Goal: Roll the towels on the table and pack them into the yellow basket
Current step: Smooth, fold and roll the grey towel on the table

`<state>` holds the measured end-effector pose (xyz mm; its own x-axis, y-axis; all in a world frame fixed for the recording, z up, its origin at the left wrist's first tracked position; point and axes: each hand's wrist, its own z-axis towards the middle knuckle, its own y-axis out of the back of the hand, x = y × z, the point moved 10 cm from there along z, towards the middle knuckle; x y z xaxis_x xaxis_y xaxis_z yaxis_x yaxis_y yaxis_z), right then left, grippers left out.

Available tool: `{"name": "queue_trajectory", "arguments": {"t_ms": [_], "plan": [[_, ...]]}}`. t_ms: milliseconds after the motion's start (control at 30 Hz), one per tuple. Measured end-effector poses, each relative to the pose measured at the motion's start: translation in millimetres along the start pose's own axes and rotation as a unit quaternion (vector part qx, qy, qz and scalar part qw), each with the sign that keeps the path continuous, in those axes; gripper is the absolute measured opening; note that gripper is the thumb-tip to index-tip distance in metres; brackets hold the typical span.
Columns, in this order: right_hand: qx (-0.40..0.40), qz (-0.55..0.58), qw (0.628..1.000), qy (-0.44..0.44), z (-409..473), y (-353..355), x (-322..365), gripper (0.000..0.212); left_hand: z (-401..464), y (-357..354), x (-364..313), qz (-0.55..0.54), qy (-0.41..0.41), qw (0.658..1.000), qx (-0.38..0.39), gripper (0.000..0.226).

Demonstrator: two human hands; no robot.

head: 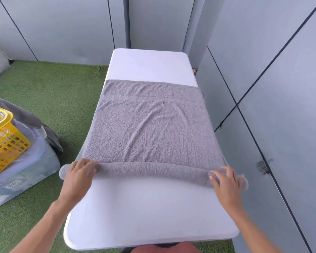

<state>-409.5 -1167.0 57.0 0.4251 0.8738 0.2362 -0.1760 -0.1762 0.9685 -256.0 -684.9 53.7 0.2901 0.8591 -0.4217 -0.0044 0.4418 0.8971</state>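
A grey towel lies spread across the white table, its near edge wound into a thin roll that spans the table's width. My left hand rests on the roll's left end with fingers laid over it. My right hand presses on the roll's right end, fingers fairly straight. The towel's far edge lies flat about halfway up the table. The yellow basket stands at the left on a clear plastic box, partly cut off by the frame.
A clear plastic storage box with grey cloth draped behind it sits on green artificial turf left of the table. Grey panel walls close in behind and right of the table.
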Motion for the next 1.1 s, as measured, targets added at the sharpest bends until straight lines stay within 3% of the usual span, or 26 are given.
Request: {"name": "queue_trajectory", "arguments": {"t_ms": [67, 133, 233, 333, 400, 533, 633, 700, 767, 833, 900, 1000, 1100], "plan": [[-0.029, -0.069, 0.997, 0.024, -17, -2, 10, 0.024, -21, -17, -12, 0.010, -0.048, 0.999, 0.022, 0.043], [0.014, -0.091, 0.995, 0.022, -27, -23, 10, 0.046, -35, -39, -13, 0.025, -0.083, 0.994, 0.062, 0.062], [0.086, -0.072, 0.994, 0.006, -25, -52, 5, 0.064, -26, -47, -9, 0.041, -0.104, 0.991, 0.075, 0.055], [0.081, -0.015, 0.997, -0.007, -8, -48, 4, 0.052, -2, -32, -12, 0.060, -0.070, 0.992, 0.086, 0.037], [0.094, 0.011, 0.995, 0.004, -2, -44, 6, 0.043, 5, -34, -5, 0.078, -0.023, 0.984, 0.157, 0.036], [0.126, 0.033, 0.989, 0.070, -18, -42, 4, 0.039, -13, -49, 10, 0.107, 0.038, 0.934, 0.338, 0.035], [0.136, 0.037, 0.987, 0.079, -28, -35, -8, 0.039, -19, -56, 17, 0.038, 0.084, 0.916, 0.391, 0.037], [0.145, 0.041, 0.987, 0.057, -25, -28, -14, 0.039, -15, -55, 22, -0.080, 0.138, 0.922, 0.352, 0.043], [0.152, 0.034, 0.987, 0.033, -16, -24, -17, 0.040, -7, -42, 25, -0.164, 0.157, 0.947, 0.228, 0.044], [0.137, 0.028, 0.990, -0.008, -7, -24, -19, 0.041, -5, -16, 20, -0.060, 0.120, 0.988, 0.079, 0.030], [0.061, 0.033, 0.997, -0.022, -6, -14, -12, 0.033, -16, 1, -7, 0.039, 0.044, 0.998, -0.021, 0.008], [-0.046, 0.013, 0.999, 0.002, -26, -2, 5, 0.014, -41, -8, -24, 0.054, -0.021, 0.998, -0.034, 0.035], [-0.005, -0.045, 0.999, 0.026, -45, -22, 11, 0.039, -55, -27, -19, 0.103, -0.060, 0.993, 0.016, 0.053]]}}
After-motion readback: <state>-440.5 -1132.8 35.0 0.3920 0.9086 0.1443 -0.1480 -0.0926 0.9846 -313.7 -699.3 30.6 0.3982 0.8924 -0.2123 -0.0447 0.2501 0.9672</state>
